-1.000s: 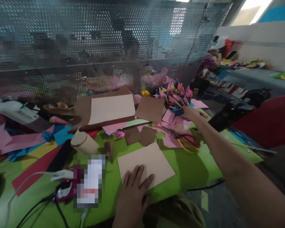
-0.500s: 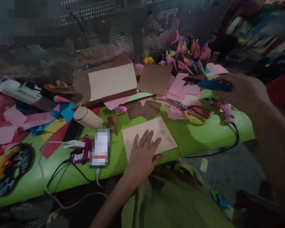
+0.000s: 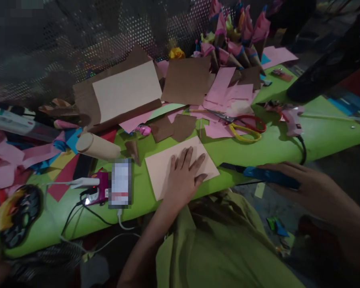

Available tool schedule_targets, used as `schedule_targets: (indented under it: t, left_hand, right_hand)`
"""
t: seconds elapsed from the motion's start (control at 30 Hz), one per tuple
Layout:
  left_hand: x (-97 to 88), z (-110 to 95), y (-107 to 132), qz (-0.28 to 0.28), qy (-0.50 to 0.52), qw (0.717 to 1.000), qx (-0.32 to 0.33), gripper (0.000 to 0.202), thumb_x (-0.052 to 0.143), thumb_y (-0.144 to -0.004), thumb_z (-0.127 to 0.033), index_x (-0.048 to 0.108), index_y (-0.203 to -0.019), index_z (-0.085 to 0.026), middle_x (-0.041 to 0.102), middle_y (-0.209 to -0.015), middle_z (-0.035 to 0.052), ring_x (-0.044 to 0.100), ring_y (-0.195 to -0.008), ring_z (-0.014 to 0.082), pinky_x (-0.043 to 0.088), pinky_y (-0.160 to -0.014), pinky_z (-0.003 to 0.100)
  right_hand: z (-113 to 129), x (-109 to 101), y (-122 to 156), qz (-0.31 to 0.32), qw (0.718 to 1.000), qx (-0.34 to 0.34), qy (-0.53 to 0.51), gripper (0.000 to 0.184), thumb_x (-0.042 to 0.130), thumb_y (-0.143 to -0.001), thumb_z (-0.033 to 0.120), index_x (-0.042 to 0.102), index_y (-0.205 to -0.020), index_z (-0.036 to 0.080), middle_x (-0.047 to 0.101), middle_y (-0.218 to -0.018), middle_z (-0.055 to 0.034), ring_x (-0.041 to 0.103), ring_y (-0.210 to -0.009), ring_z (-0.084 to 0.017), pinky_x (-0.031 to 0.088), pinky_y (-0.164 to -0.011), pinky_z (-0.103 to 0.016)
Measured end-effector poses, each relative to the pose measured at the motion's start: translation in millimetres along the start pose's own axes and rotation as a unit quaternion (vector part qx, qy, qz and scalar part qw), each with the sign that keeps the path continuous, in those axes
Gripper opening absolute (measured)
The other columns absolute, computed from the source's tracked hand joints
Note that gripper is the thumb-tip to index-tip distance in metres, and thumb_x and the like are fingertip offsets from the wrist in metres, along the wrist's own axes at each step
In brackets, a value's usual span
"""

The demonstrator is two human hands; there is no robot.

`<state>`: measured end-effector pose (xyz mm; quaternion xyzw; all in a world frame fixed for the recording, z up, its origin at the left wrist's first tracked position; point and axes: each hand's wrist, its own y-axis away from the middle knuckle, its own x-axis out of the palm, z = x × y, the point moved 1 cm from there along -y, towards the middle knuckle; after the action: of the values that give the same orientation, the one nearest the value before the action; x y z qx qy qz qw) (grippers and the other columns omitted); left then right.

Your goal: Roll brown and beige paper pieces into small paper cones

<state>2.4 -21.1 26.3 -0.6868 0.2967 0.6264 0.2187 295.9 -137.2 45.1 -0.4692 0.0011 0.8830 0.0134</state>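
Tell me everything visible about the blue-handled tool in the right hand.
The blue-handled tool is slim and long, with a bright blue, plastic-looking grip and a dark, narrow tip pointing left toward the tan sheet. It lies nearly level in the right hand, which closes over its rear end. It sits just off the near edge of the green table, apparently touching nothing else. Whether the tip is a blade is unclear.

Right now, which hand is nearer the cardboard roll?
Left. The left hand lies flat on the tan sheet, right of the roll; the right hand grips a blue cutter farther right.
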Motion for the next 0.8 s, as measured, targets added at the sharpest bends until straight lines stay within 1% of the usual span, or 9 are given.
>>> schedule_targets:
  t: [0.2,0.3,0.5,0.67,0.8]
  left_hand:
    - [-3.0,-1.1,-1.4,0.014,-0.001,1.000,-0.005,0.060,0.032,-0.102,-0.053,0.030,-0.158,-0.032,0.024,-0.168,0.0094,0.023,-0.155,0.0319,0.027,-0.121,0.061]
    - [-4.2,-1.8,-1.4,0.013,-0.002,1.000,-0.004,0.060,0.031,-0.102,-0.053,0.029,-0.158,-0.032,0.025,-0.168,0.0093,0.023,-0.155,0.0312,0.026,-0.121,0.060]
    - [-4.3,-1.9,-0.5,0.013,-0.004,1.000,-0.005,0.060,0.031,-0.102,-0.053,0.029,-0.159,-0.033,0.025,-0.168,0.0087,0.022,-0.155,0.0309,0.027,-0.122,0.060]
    - [-3.2,-1.6,-0.7,0.011,-0.002,1.000,-0.005,0.061,0.031,-0.102,-0.054,0.029,-0.159,-0.033,0.025,-0.168,0.0094,0.022,-0.155,0.0316,0.026,-0.122,0.061]
    - [-3.6,-1.8,-1.1,0.013,0.000,1.000,-0.004,0.061,0.029,-0.102,-0.055,0.029,-0.158,-0.032,0.025,-0.168,0.0094,0.021,-0.155,0.0312,0.026,-0.122,0.061]
  right_hand:
    - [-0.3,7.9,-0.6,0.005,0.999,-0.033,0.022,0.033,0.055,-0.089,0.035,0.067,-0.119,0.037,0.076,-0.110,-0.0044,0.076,-0.079,-0.026,0.059,-0.060,-0.034]
    - [-0.3,8.7,-1.6,-0.003,0.999,-0.041,0.022,0.033,0.055,-0.089,0.035,0.068,-0.119,0.039,0.076,-0.109,-0.0038,0.076,-0.080,-0.026,0.060,-0.063,-0.034]
    - [-5.7,8.3,0.1,-0.018,0.999,-0.029,0.023,0.035,0.058,-0.089,0.037,0.067,-0.121,0.043,0.075,-0.110,-0.0023,0.075,-0.079,-0.025,0.059,-0.061,-0.034]
    - [-5.4,9.9,-0.4,-0.014,0.999,-0.046,0.025,0.033,0.057,-0.089,0.034,0.067,-0.120,0.040,0.075,-0.111,-0.0030,0.076,-0.080,-0.025,0.060,-0.064,-0.034]
    - [-5.4,11.2,-0.7,-0.015,0.998,-0.056,0.028,0.033,0.056,-0.090,0.035,0.067,-0.120,0.038,0.075,-0.113,-0.0045,0.076,-0.079,-0.025,0.059,-0.063,-0.036]
